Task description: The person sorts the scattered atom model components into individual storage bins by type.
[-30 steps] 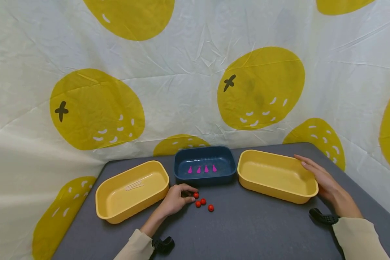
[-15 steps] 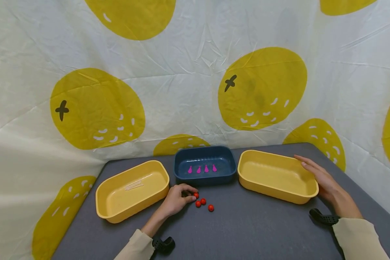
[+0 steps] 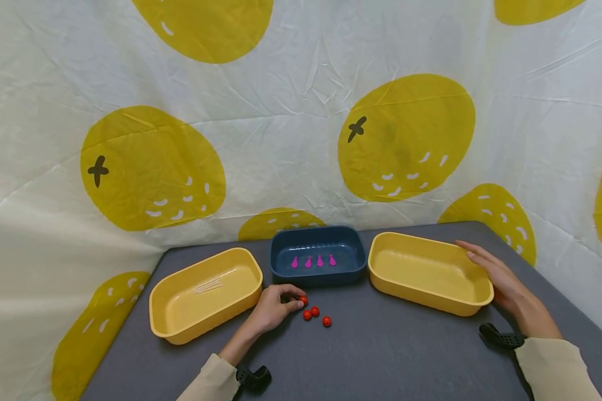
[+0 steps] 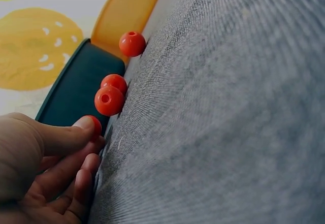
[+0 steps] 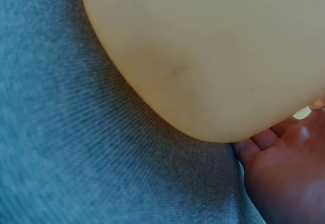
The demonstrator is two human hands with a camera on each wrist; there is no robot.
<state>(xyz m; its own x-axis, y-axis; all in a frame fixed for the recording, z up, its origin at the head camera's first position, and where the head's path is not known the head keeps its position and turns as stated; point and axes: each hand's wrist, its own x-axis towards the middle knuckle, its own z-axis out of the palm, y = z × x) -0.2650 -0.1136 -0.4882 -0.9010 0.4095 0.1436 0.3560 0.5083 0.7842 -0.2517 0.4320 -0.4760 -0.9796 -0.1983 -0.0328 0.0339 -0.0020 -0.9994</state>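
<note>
My left hand [image 3: 276,306] rests low over the dark cloth and pinches a red bead [image 4: 95,127] between thumb and fingertips. Close beside it lie two more red beads [image 4: 109,100], touching or nearly so, and a third bead [image 3: 327,321] sits a little apart to the right. Holes show in some of them in the left wrist view. On the right, my right hand [image 3: 501,281] lies along the outer right end of a yellow tray [image 3: 421,298], fingers extended toward its far side. In the right wrist view the tray's wall hides part of that hand.
A dark blue tray [image 3: 321,279] with several pink pear-shaped pieces [image 3: 320,260] stands at the back centre. Another yellow tray [image 3: 215,318], left of my left hand, contains several thin pale sticks [image 3: 208,285]. A lemon-patterned curtain [image 3: 281,156] hangs behind the table.
The left hand keeps its pinch at the red bead, nearly still. The right hand, trays and other beads stay put; the head view shifts very slightly.
</note>
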